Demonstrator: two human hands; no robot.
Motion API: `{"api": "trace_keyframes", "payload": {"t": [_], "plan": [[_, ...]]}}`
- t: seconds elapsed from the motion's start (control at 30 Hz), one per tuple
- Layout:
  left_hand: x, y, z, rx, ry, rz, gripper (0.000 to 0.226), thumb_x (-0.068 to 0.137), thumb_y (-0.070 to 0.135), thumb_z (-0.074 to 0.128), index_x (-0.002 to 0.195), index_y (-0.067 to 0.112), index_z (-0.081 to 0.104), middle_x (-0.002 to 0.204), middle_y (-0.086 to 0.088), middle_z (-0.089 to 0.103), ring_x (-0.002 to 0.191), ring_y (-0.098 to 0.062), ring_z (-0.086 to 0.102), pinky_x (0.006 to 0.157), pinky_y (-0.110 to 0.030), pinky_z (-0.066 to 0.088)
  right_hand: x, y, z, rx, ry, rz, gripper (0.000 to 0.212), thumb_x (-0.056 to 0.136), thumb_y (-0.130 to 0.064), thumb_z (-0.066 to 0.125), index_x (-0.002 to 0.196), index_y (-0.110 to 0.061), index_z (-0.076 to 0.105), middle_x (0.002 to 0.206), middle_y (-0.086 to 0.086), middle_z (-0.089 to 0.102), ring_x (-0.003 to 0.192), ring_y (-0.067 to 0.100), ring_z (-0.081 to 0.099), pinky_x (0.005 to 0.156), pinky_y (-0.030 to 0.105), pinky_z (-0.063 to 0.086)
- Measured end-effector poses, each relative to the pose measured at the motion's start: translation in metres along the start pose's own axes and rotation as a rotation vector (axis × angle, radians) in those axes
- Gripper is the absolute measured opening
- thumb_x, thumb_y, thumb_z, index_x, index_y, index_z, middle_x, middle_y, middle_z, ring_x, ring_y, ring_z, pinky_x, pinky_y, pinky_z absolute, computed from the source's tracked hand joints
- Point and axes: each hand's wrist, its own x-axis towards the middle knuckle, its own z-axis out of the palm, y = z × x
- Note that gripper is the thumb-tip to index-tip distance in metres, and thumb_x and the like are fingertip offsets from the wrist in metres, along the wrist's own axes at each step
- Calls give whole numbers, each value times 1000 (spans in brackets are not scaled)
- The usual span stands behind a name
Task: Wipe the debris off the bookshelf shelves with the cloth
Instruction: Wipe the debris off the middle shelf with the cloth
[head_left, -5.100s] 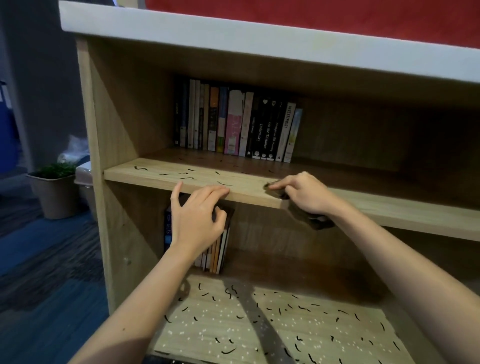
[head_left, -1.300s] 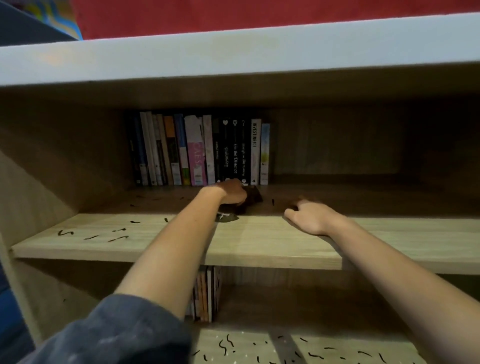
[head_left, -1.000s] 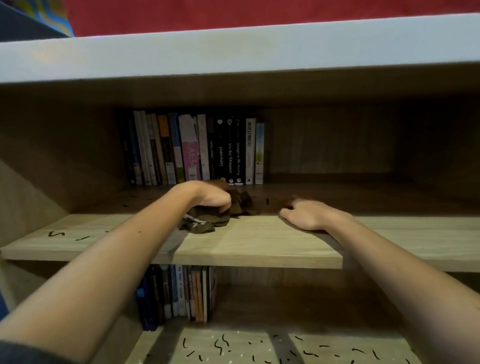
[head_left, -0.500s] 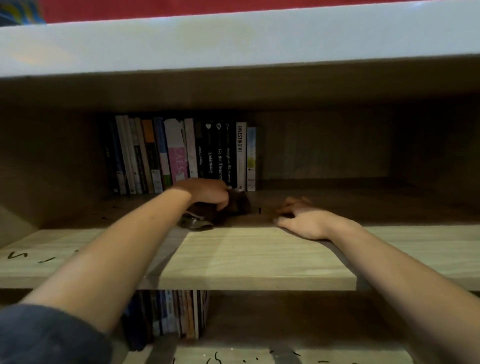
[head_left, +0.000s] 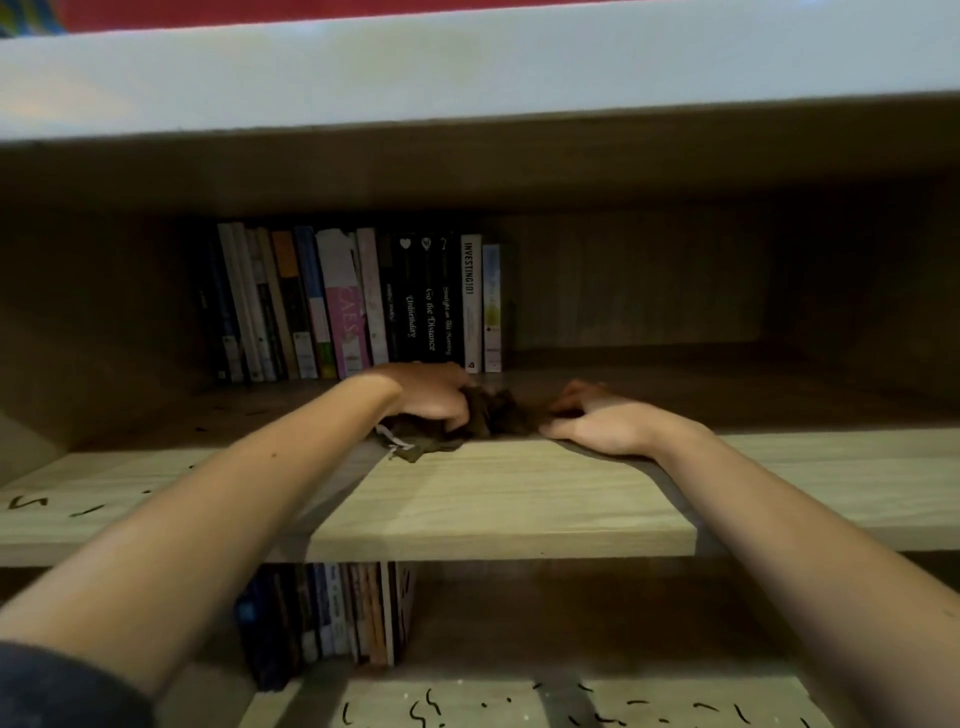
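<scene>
On the upper shelf (head_left: 498, 499): a dark cloth (head_left: 498, 413) is bunched in front of the books (head_left: 363, 301).
Left hand (head_left: 431, 395): curled over the cloth, which is gripped.
Right hand (head_left: 597, 421): laid on the shelf just beside the cloth, fingers loosely bent, nothing held.
Debris (head_left: 28, 503): dark flecks are seen at the shelf's left end.

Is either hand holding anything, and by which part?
Left hand grips the cloth by its bunched left part; right hand holds nothing, resting on the shelf.
</scene>
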Motion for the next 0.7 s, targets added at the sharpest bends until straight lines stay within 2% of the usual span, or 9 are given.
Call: {"api": "trace_keyframes", "payload": {"t": [0.13, 0.2, 0.3, 0.37, 0.43, 0.53, 0.63, 0.7], "plan": [[9, 5, 0, 9, 33, -41, 19, 82, 9, 49, 95, 19, 58, 82, -3, 57, 73, -17, 54, 61, -27, 40, 4, 3, 0, -27, 14, 23, 44, 90, -45, 52, 128, -23, 49, 126, 0, 51, 110, 17, 48, 87, 31, 36], [21, 14, 3, 15, 71, -21, 21, 86, 16, 46, 102, 19, 59, 88, -4, 60, 80, -18, 57, 70, -28, 45, 6, 6, 1, -23, 24, 33, 50, 88, -47, 54, 131, -23, 47, 128, 0, 49, 112, 18, 48, 88, 31, 37], [29, 22, 7, 33, 71, 21, 19, 89, 17, 44, 98, 21, 60, 97, -6, 62, 88, -19, 58, 84, -32, 47, 5, 7, 0, 23, 27, 36, 49, 87, -47, 56, 128, -22, 49, 124, 1, 52, 107, 17, 50, 85, 31, 39], [17, 19, 7, 33, 40, 43, 20, 88, 11, 44, 93, 22, 59, 93, -4, 61, 88, -19, 57, 81, -31, 46, 5, 6, 0, 33, 21, 35, 43, 87, -45, 56, 123, -22, 53, 118, 1, 55, 102, 16, 51, 82, 30, 39], [2, 11, 4, 20, 9, 33, 28, 82, 1, 45, 87, 24, 59, 85, -1, 57, 80, -16, 53, 69, -27, 42, 6, 6, 0, 35, 26, 47, 42, 86, -46, 57, 121, -22, 52, 115, 1, 56, 100, 16, 52, 81, 31, 40], [-7, -1, -1, 29, -7, 5, 34, 80, -3, 44, 73, 29, 54, 75, 1, 55, 70, -14, 50, 59, -24, 36, 8, 7, 1, 29, 33, 60, 46, 84, -47, 57, 122, -22, 49, 115, 1, 55, 102, 17, 52, 86, 34, 41], [11, 8, 0, 62, 50, -4, 21, 89, 10, 43, 90, 22, 60, 95, -7, 62, 86, -19, 57, 73, -26, 42, 11, 11, 1, 4, 29, 60, 50, 83, -51, 57, 126, -25, 49, 120, -1, 53, 104, 17, 51, 88, 34, 41], [22, 19, 5, 71, 92, 16, 21, 93, 16, 43, 104, 17, 60, 106, -9, 61, 93, -20, 56, 83, -29, 43, 12, 13, 1, 3, 29, 61, 52, 82, -53, 57, 126, -27, 48, 121, -1, 53, 106, 16, 50, 91, 35, 41]]}}
